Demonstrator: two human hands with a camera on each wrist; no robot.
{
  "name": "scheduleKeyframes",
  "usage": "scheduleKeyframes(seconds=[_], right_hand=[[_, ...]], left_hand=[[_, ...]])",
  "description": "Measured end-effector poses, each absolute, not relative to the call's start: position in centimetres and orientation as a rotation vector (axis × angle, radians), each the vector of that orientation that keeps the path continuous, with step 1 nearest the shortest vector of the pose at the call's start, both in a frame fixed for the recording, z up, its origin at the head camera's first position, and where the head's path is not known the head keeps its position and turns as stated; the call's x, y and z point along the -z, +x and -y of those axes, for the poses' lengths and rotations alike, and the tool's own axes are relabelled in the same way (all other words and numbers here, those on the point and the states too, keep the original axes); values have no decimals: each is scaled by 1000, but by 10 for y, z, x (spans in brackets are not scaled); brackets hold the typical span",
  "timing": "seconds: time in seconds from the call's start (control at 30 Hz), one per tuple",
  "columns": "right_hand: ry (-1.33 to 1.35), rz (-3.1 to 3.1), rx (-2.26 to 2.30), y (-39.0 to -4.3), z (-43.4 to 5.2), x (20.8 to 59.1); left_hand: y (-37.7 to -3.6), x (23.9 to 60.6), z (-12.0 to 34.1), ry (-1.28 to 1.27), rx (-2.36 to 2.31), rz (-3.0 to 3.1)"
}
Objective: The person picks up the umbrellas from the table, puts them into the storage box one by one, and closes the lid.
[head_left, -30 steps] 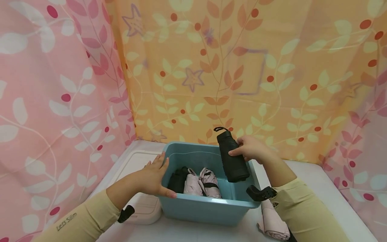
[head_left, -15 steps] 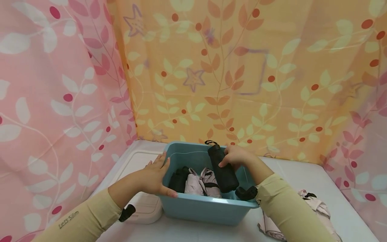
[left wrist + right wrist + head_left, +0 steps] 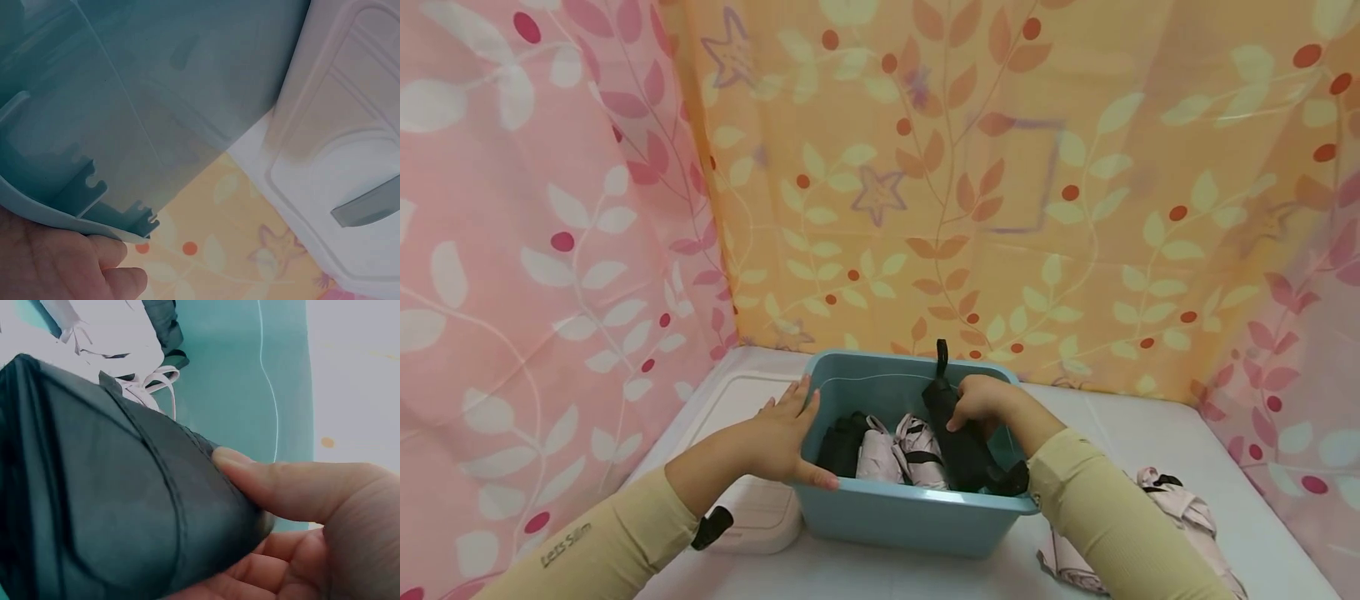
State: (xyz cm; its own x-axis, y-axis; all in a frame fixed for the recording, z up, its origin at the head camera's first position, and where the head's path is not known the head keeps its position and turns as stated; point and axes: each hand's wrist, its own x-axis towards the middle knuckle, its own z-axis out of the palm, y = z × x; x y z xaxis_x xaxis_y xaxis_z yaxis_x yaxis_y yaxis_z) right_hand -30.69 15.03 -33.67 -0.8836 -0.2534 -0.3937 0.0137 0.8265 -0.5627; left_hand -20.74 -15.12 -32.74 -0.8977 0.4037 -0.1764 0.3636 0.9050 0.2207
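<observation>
My right hand (image 3: 992, 402) grips a black folded umbrella (image 3: 951, 437) inside the blue plastic bin (image 3: 910, 525). The umbrella leans, its strap end up at the back and its lower end beside a pale pink folded umbrella (image 3: 922, 457). In the right wrist view, the thumb (image 3: 250, 475) presses one side of the black umbrella (image 3: 119, 487), with fingers curled beneath. Left of the pink umbrella lie a second pale pink one (image 3: 878, 458) and another black one (image 3: 841, 450). My left hand (image 3: 771, 442) rests spread on the bin's left rim, thumb over the front edge.
A white lid (image 3: 760, 521) lies on the white surface left of the bin. Pale pink folded umbrellas (image 3: 1183, 508) lie at the right, partly behind my right sleeve. A patterned orange curtain (image 3: 880, 275) hangs close behind the bin, with pink curtains at both sides.
My right hand has carried the black umbrella left and down into the bin, beside the pink ones. The pink umbrellas at right have come into view. My left hand stays on the rim.
</observation>
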Motion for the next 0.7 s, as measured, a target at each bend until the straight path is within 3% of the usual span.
scheduleKeyframes(seconds=[0.7], right_hand=[[-99,-2542,882,-317,-159,336]], left_hand=[[-209,330,152,590,-257,-2860]])
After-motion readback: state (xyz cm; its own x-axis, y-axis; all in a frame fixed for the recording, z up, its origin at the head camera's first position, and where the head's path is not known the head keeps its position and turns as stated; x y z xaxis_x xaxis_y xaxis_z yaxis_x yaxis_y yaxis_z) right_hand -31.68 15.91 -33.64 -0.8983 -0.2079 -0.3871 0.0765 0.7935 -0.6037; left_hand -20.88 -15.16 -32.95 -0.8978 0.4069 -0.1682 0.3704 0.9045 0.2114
